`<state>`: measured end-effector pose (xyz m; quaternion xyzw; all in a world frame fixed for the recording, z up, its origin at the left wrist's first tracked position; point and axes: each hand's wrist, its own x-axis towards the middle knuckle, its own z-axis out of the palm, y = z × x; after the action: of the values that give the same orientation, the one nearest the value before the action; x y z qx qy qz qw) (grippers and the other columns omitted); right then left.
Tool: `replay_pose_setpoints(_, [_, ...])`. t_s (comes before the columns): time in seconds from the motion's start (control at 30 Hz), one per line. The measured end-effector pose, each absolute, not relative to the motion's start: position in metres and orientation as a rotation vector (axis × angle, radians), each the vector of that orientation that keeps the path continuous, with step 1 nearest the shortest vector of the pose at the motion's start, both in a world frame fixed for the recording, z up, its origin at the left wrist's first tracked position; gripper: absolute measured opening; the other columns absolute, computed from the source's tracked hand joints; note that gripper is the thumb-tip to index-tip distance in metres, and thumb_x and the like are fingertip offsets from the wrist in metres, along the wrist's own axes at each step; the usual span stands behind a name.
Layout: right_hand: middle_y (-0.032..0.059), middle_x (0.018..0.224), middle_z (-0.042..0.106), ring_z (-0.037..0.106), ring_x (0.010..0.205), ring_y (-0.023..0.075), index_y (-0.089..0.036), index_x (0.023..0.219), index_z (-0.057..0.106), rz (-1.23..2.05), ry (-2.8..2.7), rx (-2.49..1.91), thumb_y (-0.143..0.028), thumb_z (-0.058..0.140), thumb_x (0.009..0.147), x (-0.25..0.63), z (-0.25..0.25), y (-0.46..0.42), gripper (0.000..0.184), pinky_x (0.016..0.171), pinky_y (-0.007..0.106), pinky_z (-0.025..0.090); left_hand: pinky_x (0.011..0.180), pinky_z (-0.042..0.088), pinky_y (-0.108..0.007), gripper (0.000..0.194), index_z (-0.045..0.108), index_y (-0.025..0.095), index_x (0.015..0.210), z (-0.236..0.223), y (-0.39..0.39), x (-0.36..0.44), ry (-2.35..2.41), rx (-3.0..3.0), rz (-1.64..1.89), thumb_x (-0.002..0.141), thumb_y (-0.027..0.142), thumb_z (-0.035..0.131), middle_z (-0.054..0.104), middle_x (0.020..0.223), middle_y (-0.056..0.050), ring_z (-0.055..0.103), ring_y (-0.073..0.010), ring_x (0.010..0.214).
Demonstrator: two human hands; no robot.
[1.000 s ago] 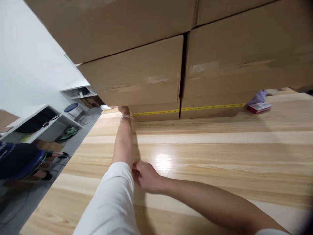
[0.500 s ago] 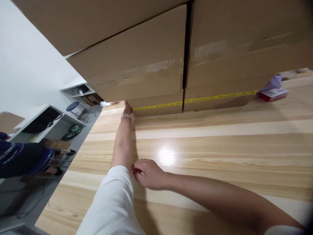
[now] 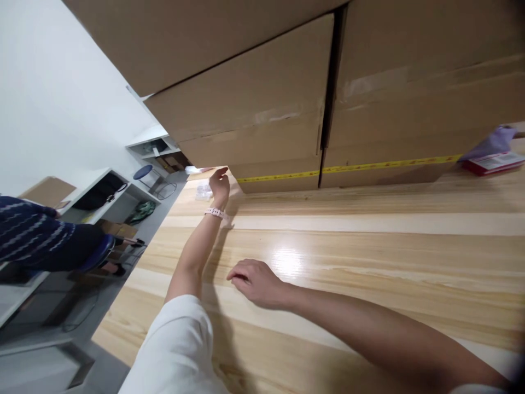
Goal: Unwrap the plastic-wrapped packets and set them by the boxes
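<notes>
My left hand (image 3: 220,185), with a pale bracelet on its wrist, reaches to the far left of the wooden table (image 3: 369,257). Its fingers are partly spread, and nothing shows in them. Just left of it lies a small clear plastic piece (image 3: 203,191), too blurred to name. The near cardboard box (image 3: 262,126), with a strip of yellow tape (image 3: 283,176) low along its side, stands just right of that hand. Over the middle of the table, my right hand (image 3: 256,283) is loosely curled with fingers together; it appears to hold nothing.
Another cardboard box (image 3: 402,109) stands to the right, and more are stacked above. A red and white packet (image 3: 494,163) lies by a purple bag (image 3: 492,141) at the right. Beyond the table's left edge, a seated person (image 3: 45,235) and white shelves (image 3: 135,200) are visible.
My left hand has come out from beside the box's far corner, back towards me, and the clear plastic piece now shows. The right hand barely moved. The view has shifted.
</notes>
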<state>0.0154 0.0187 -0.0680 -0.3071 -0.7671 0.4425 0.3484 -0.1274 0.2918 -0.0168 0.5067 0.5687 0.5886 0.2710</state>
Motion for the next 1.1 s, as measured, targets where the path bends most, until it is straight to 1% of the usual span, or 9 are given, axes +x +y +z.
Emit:
replay_pose_setpoints(0.1, [0.0046,0.101,0.079,0.071,0.095,0.0199,-0.021,0.096,0.078,1.151,-1.985,-0.811,-0.008,0.057,0.09,0.016,-0.066,0.018,0.025,0.087,0.031,0.05,0.128,0.006,-0.053,0.033,0.072,0.017,0.11,-0.006,0.277,-0.16,1.822,1.509,1.49,0.08,0.009,0.063,0.049,0.155,-0.015,0.019,-0.0339,0.155])
replay_pose_setpoints(0.2, [0.0049,0.101,0.079,0.071,0.095,0.0198,-0.02,0.096,0.078,1.161,-1.993,-0.813,-0.008,0.056,0.091,0.018,-0.062,0.018,0.026,0.086,0.031,0.051,0.123,-0.003,-0.064,0.049,0.066,0.018,0.129,-0.003,0.269,-0.183,2.091,1.618,1.13,0.081,0.017,0.07,0.027,0.169,-0.016,0.002,-0.0399,0.158])
replay_pose_setpoints(0.37, [0.0051,0.101,0.079,0.071,0.094,0.0192,-0.02,0.096,0.079,1.201,-1.98,-0.8,-0.006,0.057,0.089,0.02,-0.06,0.019,0.026,0.085,0.03,0.051,0.122,0.003,-0.068,0.048,0.066,0.019,0.131,-0.015,0.25,-0.188,2.131,1.66,0.803,0.084,0.029,0.072,0.036,0.164,-0.019,0.015,-0.0435,0.156])
replay_pose_setpoints(0.47, [0.0044,0.099,0.079,0.071,0.093,0.0187,-0.02,0.094,0.079,1.204,-1.956,-0.791,-0.006,0.058,0.088,0.02,-0.061,0.019,0.026,0.085,0.029,0.05,0.126,0.011,-0.058,0.042,0.072,0.023,0.121,-0.017,0.212,-0.181,1.977,1.726,0.775,0.08,0.029,0.078,0.048,0.158,-0.015,0.024,-0.0384,0.155])
replay_pose_setpoints(0.57, [0.0031,0.094,0.078,0.069,0.086,0.0172,-0.02,0.092,0.078,1.23,-1.915,-0.782,-0.007,0.058,0.087,0.019,-0.062,0.019,0.025,0.079,0.028,0.048,0.123,0.032,-0.044,0.033,0.079,0.027,0.11,-0.008,0.157,-0.181,1.743,1.768,0.738,0.078,0.034,0.082,0.065,0.142,-0.012,0.046,-0.0336,0.146])
replay_pose_setpoints(0.7, [-0.0006,0.075,0.07,0.059,0.067,0.0138,-0.021,0.083,0.071,1.218,-1.769,-0.829,-0.021,0.057,0.094,0.021,-0.058,0.015,0.018,0.065,0.026,0.041,0.121,0.037,-0.038,0.037,0.079,0.026,0.118,0.009,0.101,-0.201,1.49,1.634,1.005,0.087,0.046,0.076,0.067,0.14,-0.011,0.052,-0.0294,0.143])
replay_pose_setpoints(0.8, [-0.0012,0.061,0.055,0.048,0.058,0.013,-0.022,0.063,0.052,0.96,-1.694,-0.852,-0.029,0.05,0.099,0.028,-0.053,0.006,0.037,0.06,0.029,0.034,0.122,0.037,-0.038,0.029,0.081,0.023,0.109,0.003,0.09,-0.224,1.569,1.313,1.247,0.084,0.038,0.081,0.071,0.133,-0.011,0.055,-0.0277,0.139])
replay_pose_setpoints(0.93, [-0.0015,0.052,0.044,0.038,0.051,0.0132,-0.024,0.057,0.038,0.635,-1.81,-0.69,-0.031,0.046,0.101,0.04,-0.039,0.003,0.045,0.057,0.031,0.029,0.113,0.05,-0.039,0.019,0.078,0.022,0.106,-0.029,0.095,-0.248,1.632,1.066,1.323,0.09,0.032,0.074,0.073,0.125,-0.011,0.066,-0.0235,0.125])
replay_pose_setpoints(1.1, [0.0032,0.067,0.062,0.056,0.067,0.0168,-0.023,0.065,0.056,0.6,-2.004,-0.81,-0.032,0.042,0.104,0.027,-0.01,0.053,0.042,0.067,0.032,0.04,0.107,0.054,-0.034,0.021,0.076,0.024,0.109,-0.052,0.098,-0.265,1.594,1.015,1.377,0.088,0.028,0.074,0.072,0.127,-0.01,0.067,-0.0208,0.124])
